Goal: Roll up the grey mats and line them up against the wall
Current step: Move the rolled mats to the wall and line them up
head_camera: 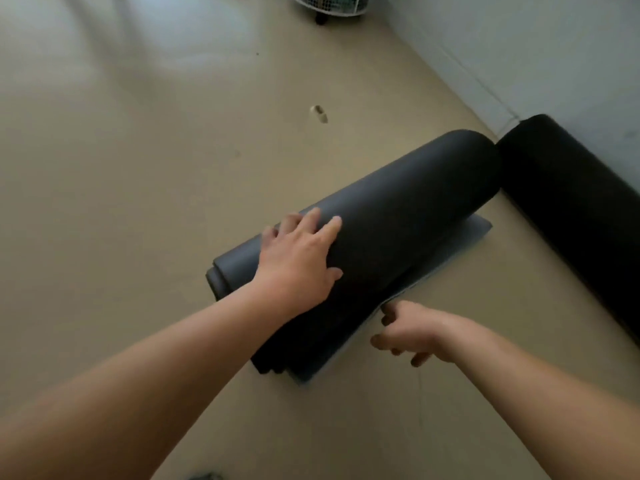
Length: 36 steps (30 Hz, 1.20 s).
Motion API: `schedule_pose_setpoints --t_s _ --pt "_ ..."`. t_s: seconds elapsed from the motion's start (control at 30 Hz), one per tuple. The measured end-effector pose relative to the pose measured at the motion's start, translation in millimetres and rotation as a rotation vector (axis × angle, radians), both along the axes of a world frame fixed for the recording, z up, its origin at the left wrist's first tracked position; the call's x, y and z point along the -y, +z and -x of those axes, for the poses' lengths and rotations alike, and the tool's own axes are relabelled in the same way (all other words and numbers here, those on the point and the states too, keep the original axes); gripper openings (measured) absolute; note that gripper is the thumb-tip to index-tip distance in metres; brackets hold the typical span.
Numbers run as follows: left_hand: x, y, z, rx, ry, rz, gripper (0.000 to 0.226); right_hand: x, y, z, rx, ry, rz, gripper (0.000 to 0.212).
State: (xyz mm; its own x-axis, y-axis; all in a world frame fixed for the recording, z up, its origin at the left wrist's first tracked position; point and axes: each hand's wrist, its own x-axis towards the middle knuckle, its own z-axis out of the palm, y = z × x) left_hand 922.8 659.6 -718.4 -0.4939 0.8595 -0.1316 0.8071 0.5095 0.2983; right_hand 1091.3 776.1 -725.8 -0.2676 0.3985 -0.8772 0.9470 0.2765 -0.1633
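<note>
A dark grey mat point(398, 216) lies rolled on the floor in the middle of the head view, a short flat tail point(474, 230) of it still showing on its right side. My left hand point(301, 261) rests flat on top of the roll near its near end, fingers spread. My right hand point(408, 330) hovers just right of the roll at the tail's edge, fingers loosely curled and holding nothing. A second rolled mat point(568, 209) lies along the wall at the right.
The pale wall point(536, 57) runs diagonally down the right side. A white wire basket on wheels point(329, 5) stands at the top. A small scrap point(318, 112) lies on the beige floor beyond the roll.
</note>
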Motion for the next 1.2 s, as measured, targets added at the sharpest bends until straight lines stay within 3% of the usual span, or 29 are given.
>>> schedule_pose_setpoints --t_s 0.07,0.13,0.17,0.23,0.3,0.37,0.4,0.5,0.57,0.63,0.7,0.8,0.9,1.03,1.2 --pt "10.7 -2.4 5.7 0.021 0.205 0.124 0.108 -12.8 13.0 6.6 0.034 0.218 -0.066 0.073" --pt "18.6 -4.9 -0.2 -0.006 0.237 0.156 0.114 -20.3 35.3 24.2 -0.138 0.276 -0.216 0.048" --pt "20.8 -6.6 -7.0 -0.034 0.223 0.151 0.113 -20.9 46.4 34.1 -0.243 0.307 -0.328 0.046" --pt "22.8 -6.9 -22.6 -0.065 0.185 0.123 0.108 -21.0 60.4 54.3 -0.362 0.547 -0.586 0.087" --pt "31.0 -7.8 -30.8 -0.052 0.122 0.063 0.095 -19.8 59.8 70.0 -0.258 0.925 -0.725 0.132" --pt "50.4 -7.5 -27.1 0.023 0.125 -0.046 0.082 -23.4 49.1 77.7 -0.183 1.132 -0.704 0.148" --pt "64.0 -9.5 -20.9 0.059 0.187 -0.055 0.085 -28.8 44.1 80.0 -0.174 1.154 -0.662 0.151" --pt "102.6 -17.6 -9.8 0.21 0.5 0.113 0.125 -38.3 35.4 81.1 -0.238 1.139 -0.56 0.154" --pt "110.1 -23.6 -16.9 0.469 0.608 0.023 0.12 -38.9 33.8 78.1 -0.274 1.174 -0.541 0.154" --pt "107.6 -30.4 -24.4 0.545 0.629 -0.083 0.103 -38.0 33.8 74.3 -0.299 1.202 -0.544 0.152" --pt "101.9 -33.2 -22.6 0.482 0.585 -0.131 0.103 -38.1 35.4 67.5 -0.328 1.179 -0.589 0.149" --pt "91.0 -30.6 1.2 0.438 0.468 -0.189 0.128 -32.9 33.6 53.8 -0.327 1.086 -0.709 0.149" --pt "74.9 -19.1 30.4 0.418 0.283 -0.132 0.131 -12.4 21.7 37.4 -0.246 0.94 -0.815 0.148" --pt "59.5 -13.6 45.1 0.266 0.081 -0.031 0.134 1.6 16.8 21.4 -0.193 0.813 -0.829 0.141" --pt "56.0 -14.0 40.3 0.205 0.073 0.01 0.138 -35.2 30.3 5.3 -0.166 0.853 -0.707 0.162"
